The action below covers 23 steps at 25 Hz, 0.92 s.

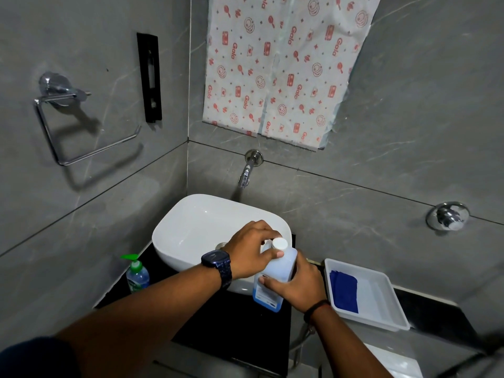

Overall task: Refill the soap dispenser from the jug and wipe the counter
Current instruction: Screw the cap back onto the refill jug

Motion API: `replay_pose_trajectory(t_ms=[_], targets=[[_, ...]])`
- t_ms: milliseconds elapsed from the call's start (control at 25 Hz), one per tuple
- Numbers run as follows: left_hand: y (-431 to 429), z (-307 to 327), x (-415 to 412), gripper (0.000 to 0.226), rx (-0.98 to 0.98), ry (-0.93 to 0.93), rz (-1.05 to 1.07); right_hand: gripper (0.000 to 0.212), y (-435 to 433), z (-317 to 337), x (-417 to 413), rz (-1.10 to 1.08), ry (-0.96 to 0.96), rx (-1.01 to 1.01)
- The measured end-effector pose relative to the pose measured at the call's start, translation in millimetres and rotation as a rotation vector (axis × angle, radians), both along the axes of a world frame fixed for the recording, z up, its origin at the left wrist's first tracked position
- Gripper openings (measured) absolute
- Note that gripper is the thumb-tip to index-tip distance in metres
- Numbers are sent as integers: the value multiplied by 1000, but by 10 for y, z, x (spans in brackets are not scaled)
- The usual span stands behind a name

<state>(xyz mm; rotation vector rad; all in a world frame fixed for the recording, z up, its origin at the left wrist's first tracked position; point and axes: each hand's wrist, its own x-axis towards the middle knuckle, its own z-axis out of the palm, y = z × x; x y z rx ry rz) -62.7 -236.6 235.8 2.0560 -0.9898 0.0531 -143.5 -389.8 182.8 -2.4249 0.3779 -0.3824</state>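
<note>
While the translucent plastic jug of blue liquid (272,279) stands upright on the black counter (231,323), just in front of the white ceramic basin (201,227), both bare hands grip it. The right hand (297,285) wraps around the jug's body from the right side, fingers closed across its front. The left hand (251,249), with a dark wristwatch (218,266) on its wrist, closes on the jug's shoulder and neck, its fingertips beside the white screw cap (280,244), which sits on the neck. The jug carries a label low on its front, too small to read.

The clear soap dispenser with a green pump (137,274) stands at the counter's left end, beside the basin and well apart from the jug; its label is also unreadable, and how full it is cannot be told.

To the right, a shallow white plastic tray (381,304) holds a folded blue cloth (344,293) in its left part.

On the grey wall above the chrome tap (246,173) hangs a white sheet with a red pattern (281,66), printed repeatedly with the word "Gala".
</note>
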Motion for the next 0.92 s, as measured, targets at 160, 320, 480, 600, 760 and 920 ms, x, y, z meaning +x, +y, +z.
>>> replay_pose_trajectory(t_ms=[160, 320, 480, 600, 760, 920], targets=[[33, -28, 41, 43, -22, 34, 27, 89, -40, 59, 15, 24, 28, 4], [-55, 8, 93, 36, -149, 62, 193, 87, -43, 124, 74, -11, -34, 40], [-117, 56, 100, 30, -129, 45, 109, 90, -95, 170, 91, -44, -55, 56], [-162, 66, 106, 38, -129, 29, 174, 90, -94, 174, 100, -27, -56, 55], [-174, 102, 154, 26, -108, 9, 11, 90, -135, 204, 113, 45, -38, 161], [-141, 179, 242, 22, -59, 16, -169, 83, -194, 247, 96, 157, -14, 270]])
